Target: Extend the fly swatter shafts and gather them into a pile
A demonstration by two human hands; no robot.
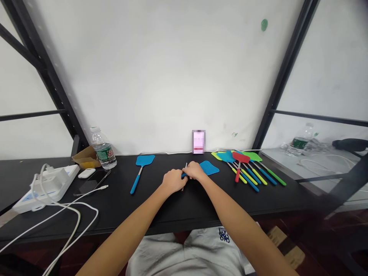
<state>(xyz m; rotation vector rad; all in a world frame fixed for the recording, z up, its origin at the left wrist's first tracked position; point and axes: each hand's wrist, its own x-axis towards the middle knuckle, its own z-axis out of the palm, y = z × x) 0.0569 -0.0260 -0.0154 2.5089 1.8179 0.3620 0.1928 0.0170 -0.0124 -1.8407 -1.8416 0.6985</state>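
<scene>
In front of me on the black table, my left hand (pixel 173 181) and my right hand (pixel 194 170) are closed and nearly touching. A short blue length of a fly swatter's handle (pixel 184 175) shows between them, and both hands grip it. The blue swatter head (pixel 209 168) lies just right of my right hand, its shaft hidden by the fingers. A thin pale stick (pixel 183 188) pokes out above and below the fingers; what it belongs to I cannot make out. Left of my hands lies another blue fly swatter (pixel 140 173).
At the right lies a fan of several fly swatters (pixel 250 172) in red, blue, yellow and green. A phone (pixel 198 142) leans on the wall. On the left are a water bottle (pixel 104 149), a dark phone (pixel 93 182), a power strip (pixel 48 188) and loose white cables (pixel 80 218).
</scene>
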